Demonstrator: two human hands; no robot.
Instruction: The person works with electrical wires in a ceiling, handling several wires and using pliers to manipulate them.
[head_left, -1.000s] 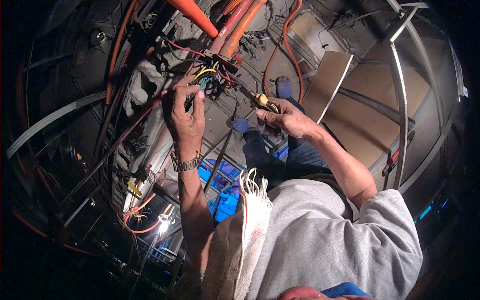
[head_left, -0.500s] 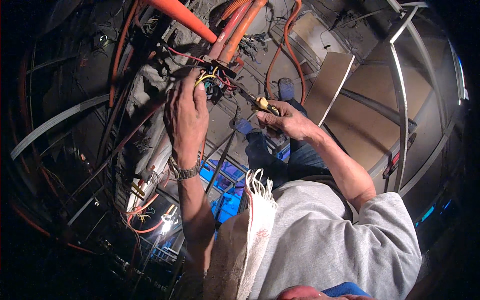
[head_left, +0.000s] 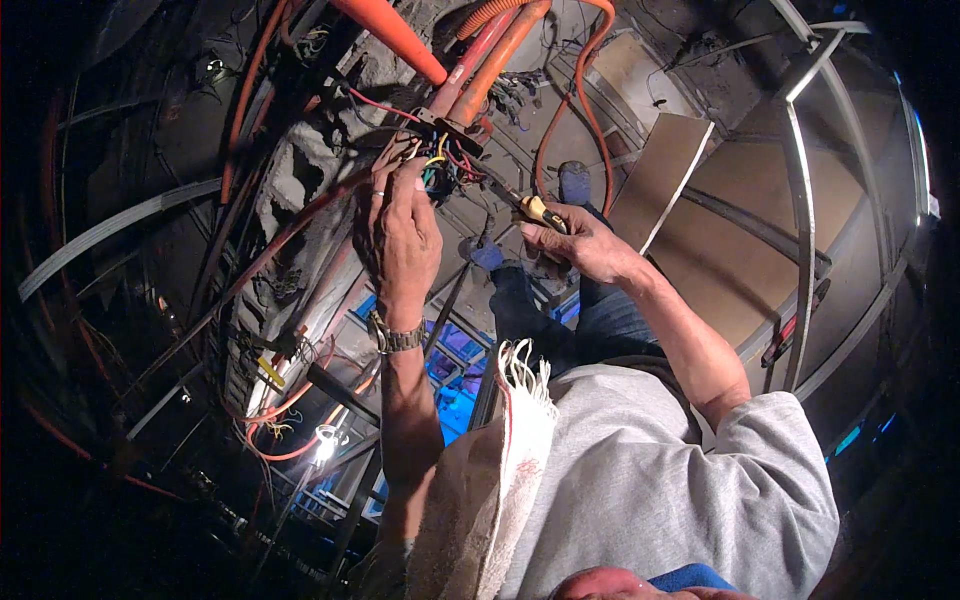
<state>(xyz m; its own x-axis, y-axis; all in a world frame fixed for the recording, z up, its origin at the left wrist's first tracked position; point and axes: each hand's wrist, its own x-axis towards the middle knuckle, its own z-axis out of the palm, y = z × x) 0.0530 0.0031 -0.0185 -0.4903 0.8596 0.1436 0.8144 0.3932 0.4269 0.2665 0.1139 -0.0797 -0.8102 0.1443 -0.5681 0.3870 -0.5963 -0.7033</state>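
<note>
The right hand (head_left: 592,242) has one tool (head_left: 540,211), with two shoes (head_left: 574,184) near it. Behind the left hand (head_left: 406,240) is one watch (head_left: 400,338).

left arm (head_left: 408,430) extended, left hand (head_left: 407,245) curled, right elbow (head_left: 727,393) bent, right hand (head_left: 588,242) gripping

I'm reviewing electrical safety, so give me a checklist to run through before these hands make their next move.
1. Right hand gripping the yellow-and-black-handled metal tool: ok.
2. Left hand at the thin, multicoloured insulated wires: ok; which wires it holds, cannot tell.
3. Tool tip clear of the wires: cannot tell; it points into the crowded bundle.
4. Hands gloved: not ok; both are bare.
5. Left wrist free of metal: not ok; a silver metal-link wristwatch is worn.
6. White, fringed woven cloth away from the wires: ok.
</note>
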